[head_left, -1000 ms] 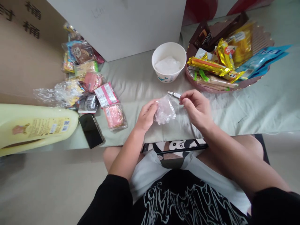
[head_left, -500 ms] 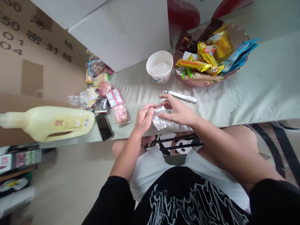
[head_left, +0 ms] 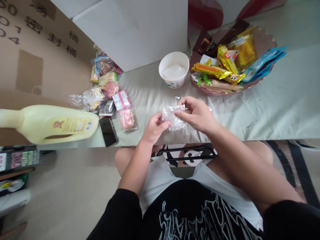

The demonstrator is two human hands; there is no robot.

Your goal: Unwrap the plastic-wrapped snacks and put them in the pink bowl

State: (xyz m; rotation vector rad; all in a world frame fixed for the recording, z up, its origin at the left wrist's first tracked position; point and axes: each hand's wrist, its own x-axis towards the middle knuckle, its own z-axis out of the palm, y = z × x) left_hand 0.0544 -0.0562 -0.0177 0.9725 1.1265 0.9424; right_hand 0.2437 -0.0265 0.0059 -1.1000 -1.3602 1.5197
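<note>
A small clear plastic bag (head_left: pixel 175 117) is stretched between my two hands above the table's front part. My left hand (head_left: pixel 154 128) pinches its left edge between thumb and fingers. At its upper right corner, my right hand (head_left: pixel 198 115) grips it the same way. Whether anything lies inside the crinkled bag I cannot tell. A white-handled tool (head_left: pixel 178 98) lies on the cloth behind my right hand, which hides most of it. Beyond my hands stands a white paper bowl (head_left: pixel 174 70) with something whitish inside.
A pink tray (head_left: pixel 225 90) of packaged snacks stands back right. At left are wrapped snacks (head_left: pixel 127 118), a phone (head_left: pixel 108 131) and a yellow bottle (head_left: pixel 62 125) lying on its side. White boxes (head_left: pixel 135 33) and a cardboard box (head_left: pixel 55 66) stand behind.
My right hand has closed on the bag's right corner, where its fingers were spread before. The bag is now pulled wider and flatter between both hands. The view has shifted slightly.
</note>
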